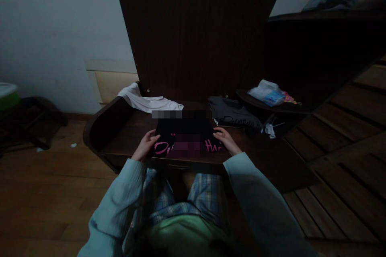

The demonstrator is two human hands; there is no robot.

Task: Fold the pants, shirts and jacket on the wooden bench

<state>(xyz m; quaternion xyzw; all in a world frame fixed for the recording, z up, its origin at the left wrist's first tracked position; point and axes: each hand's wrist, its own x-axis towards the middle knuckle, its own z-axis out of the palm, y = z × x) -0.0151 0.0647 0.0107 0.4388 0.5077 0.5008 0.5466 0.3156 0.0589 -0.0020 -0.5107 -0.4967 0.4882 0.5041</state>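
A black shirt (pixel 165 127) with pink lettering lies folded into a rough rectangle near the front edge of the dark wooden bench (pixel 120 136). My left hand (pixel 146 144) grips its left edge between thumb and fingers. At the opposite edge, my right hand (pixel 226 139) holds the fabric in a similar pinch. Behind and to the right rests a dark grey folded shirt (pixel 232 109) with black lettering. A white cloth (pixel 144 100) is spread at the back left, partly over the bench's arm.
A small dark shelf (pixel 256 102) at the right carries a plastic packet (pixel 267 91). Below it is a crumpled white piece (pixel 269 130). A tall dark wooden panel (pixel 196 28) rises behind the bench. Wooden slats (pixel 356 136) stand at the far right; a green container (pixel 8 98) is far left.
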